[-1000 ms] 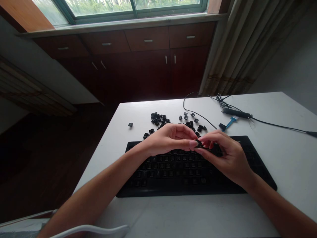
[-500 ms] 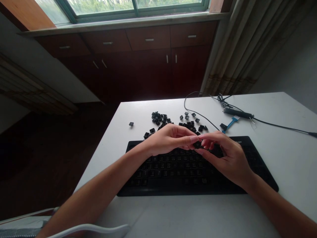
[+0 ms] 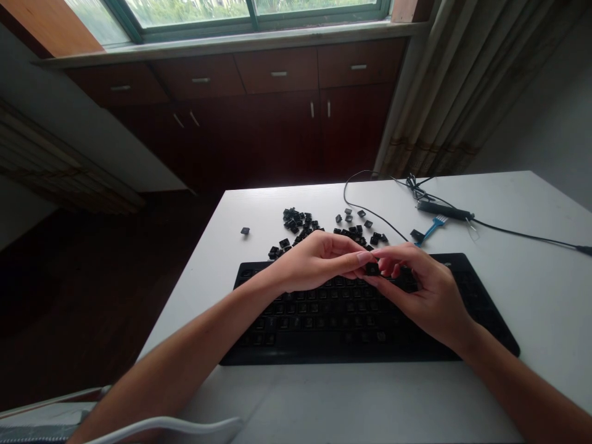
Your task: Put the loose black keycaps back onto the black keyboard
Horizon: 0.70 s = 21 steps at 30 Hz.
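Note:
A black keyboard [image 3: 324, 327] lies on the white table [image 3: 531, 296] in front of me. My left hand [image 3: 319, 262] and my right hand [image 3: 416, 293] meet above its upper middle. Both pinch one small black keycap [image 3: 371, 269] between their fingertips. Behind my hands a heap of loose black keycaps [image 3: 300, 225] is scattered over the table, with a single keycap [image 3: 245, 231] lying apart at the left.
A black cable [image 3: 370, 213] runs from behind the keyboard to the right edge. A small blue brush [image 3: 432, 229] and a dark slim tool [image 3: 444, 211] lie at the back right. Wooden cabinets [image 3: 277, 111] and a curtain [image 3: 453, 92] stand beyond the table.
My fingertips have shifted slightly on the keycap, turning it a little; both hands stay in the same place over the keyboard.

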Each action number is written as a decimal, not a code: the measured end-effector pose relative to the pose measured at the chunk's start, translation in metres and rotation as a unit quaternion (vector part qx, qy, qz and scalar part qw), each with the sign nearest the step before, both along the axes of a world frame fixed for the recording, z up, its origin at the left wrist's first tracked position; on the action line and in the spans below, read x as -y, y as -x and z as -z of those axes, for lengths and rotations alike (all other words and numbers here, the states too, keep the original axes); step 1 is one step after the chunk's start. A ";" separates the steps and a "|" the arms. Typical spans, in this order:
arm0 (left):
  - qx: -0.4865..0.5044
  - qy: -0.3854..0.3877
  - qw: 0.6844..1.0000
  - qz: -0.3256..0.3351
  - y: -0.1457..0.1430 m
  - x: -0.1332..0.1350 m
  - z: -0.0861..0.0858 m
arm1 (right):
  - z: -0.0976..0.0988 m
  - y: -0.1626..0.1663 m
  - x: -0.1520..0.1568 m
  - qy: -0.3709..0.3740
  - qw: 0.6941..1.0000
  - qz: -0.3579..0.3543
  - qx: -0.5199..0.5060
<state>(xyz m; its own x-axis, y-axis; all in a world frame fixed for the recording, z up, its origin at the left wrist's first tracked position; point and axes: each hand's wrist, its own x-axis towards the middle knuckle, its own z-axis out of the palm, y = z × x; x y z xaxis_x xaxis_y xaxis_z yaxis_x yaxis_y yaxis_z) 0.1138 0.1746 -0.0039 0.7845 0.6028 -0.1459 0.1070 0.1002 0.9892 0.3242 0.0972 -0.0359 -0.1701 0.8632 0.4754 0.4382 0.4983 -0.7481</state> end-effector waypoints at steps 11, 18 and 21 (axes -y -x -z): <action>0.010 0.017 0.999 -0.041 0.005 0.008 0.000 | -0.001 -0.004 0.003 -0.089 0.994 -0.016 0.061; 0.003 0.007 0.996 -0.086 0.024 0.040 0.009 | 0.005 0.007 0.012 -0.102 0.990 -0.062 0.079; -0.005 -0.019 0.995 -0.096 0.037 0.057 0.007 | 0.008 0.016 0.016 -0.079 0.991 -0.084 0.070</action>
